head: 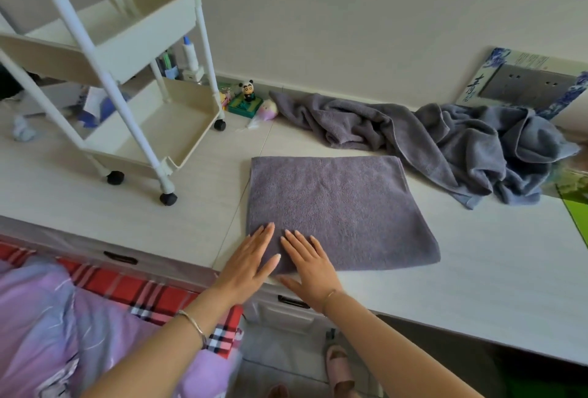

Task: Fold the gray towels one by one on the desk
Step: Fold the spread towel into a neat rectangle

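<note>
Spanning the view, the pale desk (pixel 477 286) carries a white wheeled cart (pixel 152 117) at its left. Unfolded gray towels (pixel 445 143) lie crumpled by the wall at right. Nearer, one folded towel (pixel 334 206) lies flat; terry this soft looks light and limp, likely best pinched at two corners of one edge. Left hand (pixel 248 260) and right hand (pixel 308 260) rest side by side on its near-left corner, fingers straight, gripping nothing. Behind the cart, a small blue cup (pixel 171 72) holds pens.
</note>
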Available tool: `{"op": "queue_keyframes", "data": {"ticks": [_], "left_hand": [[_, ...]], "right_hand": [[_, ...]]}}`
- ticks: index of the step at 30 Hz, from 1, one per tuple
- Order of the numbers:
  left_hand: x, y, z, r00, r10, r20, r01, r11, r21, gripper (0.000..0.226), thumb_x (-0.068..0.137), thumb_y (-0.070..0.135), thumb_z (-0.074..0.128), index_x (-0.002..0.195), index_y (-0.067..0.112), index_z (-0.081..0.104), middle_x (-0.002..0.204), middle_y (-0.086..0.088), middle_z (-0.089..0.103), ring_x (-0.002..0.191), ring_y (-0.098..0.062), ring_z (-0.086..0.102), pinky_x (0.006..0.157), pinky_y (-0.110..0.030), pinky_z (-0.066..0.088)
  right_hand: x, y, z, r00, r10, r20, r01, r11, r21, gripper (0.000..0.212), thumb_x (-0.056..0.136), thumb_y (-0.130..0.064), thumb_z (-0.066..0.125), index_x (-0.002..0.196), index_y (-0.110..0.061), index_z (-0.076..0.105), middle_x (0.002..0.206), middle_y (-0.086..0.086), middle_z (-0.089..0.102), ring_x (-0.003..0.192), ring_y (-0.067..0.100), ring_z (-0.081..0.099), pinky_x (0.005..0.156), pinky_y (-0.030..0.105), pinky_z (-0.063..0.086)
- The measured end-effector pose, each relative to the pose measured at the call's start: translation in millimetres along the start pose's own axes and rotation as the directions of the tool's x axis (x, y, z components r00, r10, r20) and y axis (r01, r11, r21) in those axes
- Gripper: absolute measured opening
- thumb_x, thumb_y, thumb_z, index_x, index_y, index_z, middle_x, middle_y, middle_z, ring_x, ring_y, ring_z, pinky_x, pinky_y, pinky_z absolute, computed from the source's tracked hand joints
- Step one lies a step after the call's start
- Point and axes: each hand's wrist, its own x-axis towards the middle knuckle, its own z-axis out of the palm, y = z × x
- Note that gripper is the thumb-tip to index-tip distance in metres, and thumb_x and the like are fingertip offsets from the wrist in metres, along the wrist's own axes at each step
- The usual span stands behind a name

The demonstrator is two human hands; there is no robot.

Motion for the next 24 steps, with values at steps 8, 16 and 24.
{"op": "queue_keyframes", "data": {"ticks": [8,16,24], "left_hand": [[2.4,9.9,-36.1,0.999,0.049,0.017,-0.050,0.995,0.085,0.081,0.083,0.074,0.001,0.150,0.031,0.018,0.146,0.004,0.042,0.132,-0.012,0.039,0.107,-0.026,0.033],[23.9,23.2,-13.7,0.968,0.142,0.209,-0.198,0.940,0.278,0.075,0.081,0.068,-0.006,0.149,0.037,0.003,0.154,0.013,-0.011,0.144,-0.009,-0.016,0.116,-0.031,-0.015],[31.2,17.1,-0.3,0.956,0.186,0.227,-0.254,0.912,0.323,0.093,0.067,0.090,-0.006,0.147,0.041,-0.003,0.154,0.012,-0.012,0.144,-0.011,-0.014,0.118,-0.035,-0.009]], "right_hand": [[2.7,23.5,-5.7,0.975,-0.172,-0.138,0.177,0.984,0.028,0.051,0.070,-0.018,0.082,0.118,-0.017,0.067,0.124,0.000,0.064,0.114,0.019,0.061,0.089,0.036,0.054],[-106.1,85.8,-34.6,0.981,-0.184,-0.057,0.172,0.970,-0.175,0.059,0.095,-0.054,0.034,0.145,-0.024,0.035,0.147,-0.003,0.041,0.136,0.014,0.036,0.109,0.035,0.037],[-87.4,55.1,-29.8,0.992,-0.112,-0.051,0.111,0.994,-0.008,0.068,0.078,-0.034,0.070,0.140,-0.026,0.043,0.144,-0.003,0.046,0.131,0.016,0.045,0.105,0.038,0.042]]}}
